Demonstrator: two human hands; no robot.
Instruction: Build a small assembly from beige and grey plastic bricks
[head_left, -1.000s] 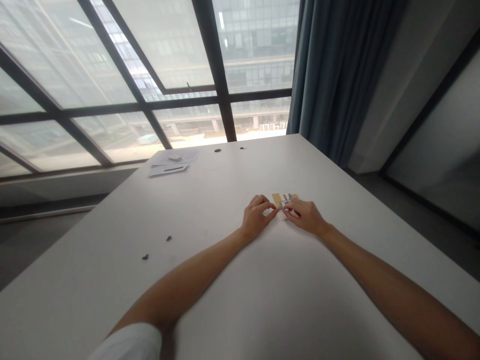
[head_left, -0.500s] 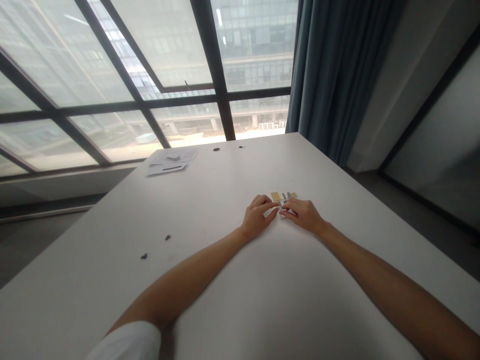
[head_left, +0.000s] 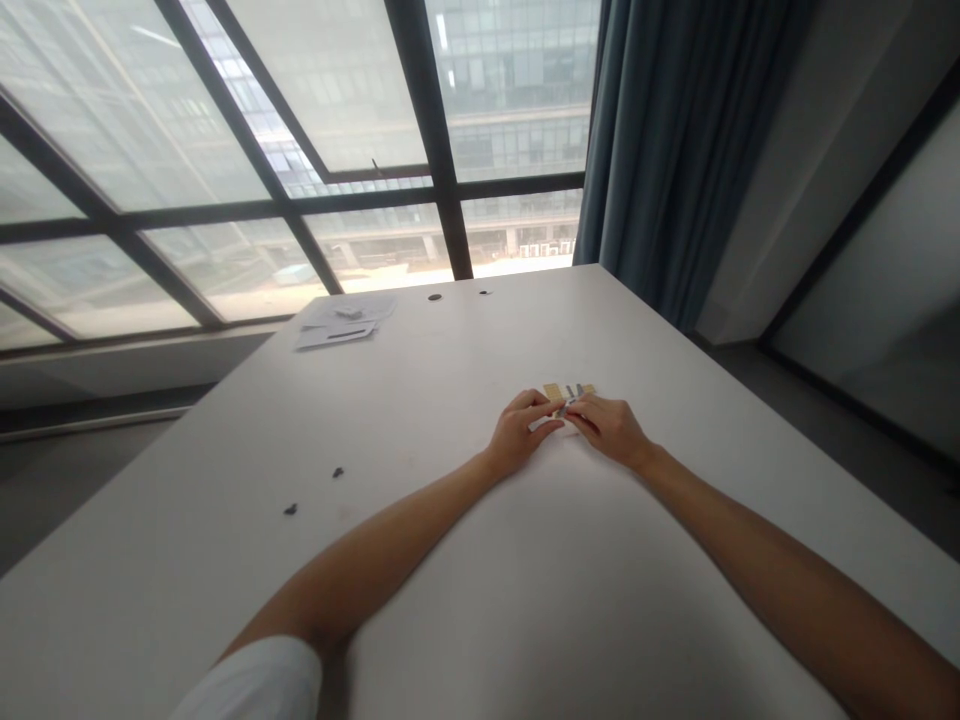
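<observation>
On the white table [head_left: 450,380] lies a small flat yellow card with grey stripes [head_left: 570,391], partly covered by my fingers. My left hand [head_left: 519,432] rests beside it, fingers curled and pinched on a small pale piece at the card's near edge. My right hand [head_left: 609,428] meets it from the right, its fingertips pinched on the same spot. What exactly the fingertips grip is too small to make out.
White papers [head_left: 343,322] lie at the far left of the table near the window. Two small dark bits [head_left: 338,472] [head_left: 289,509] sit on the left side, two dark spots [head_left: 434,297] at the far edge. A blue curtain [head_left: 675,150] hangs beyond the table's right corner.
My hands have drawn slightly closer together over the card; my left thumb and fingers now cover more of its near edge. Arms otherwise stay in place.
</observation>
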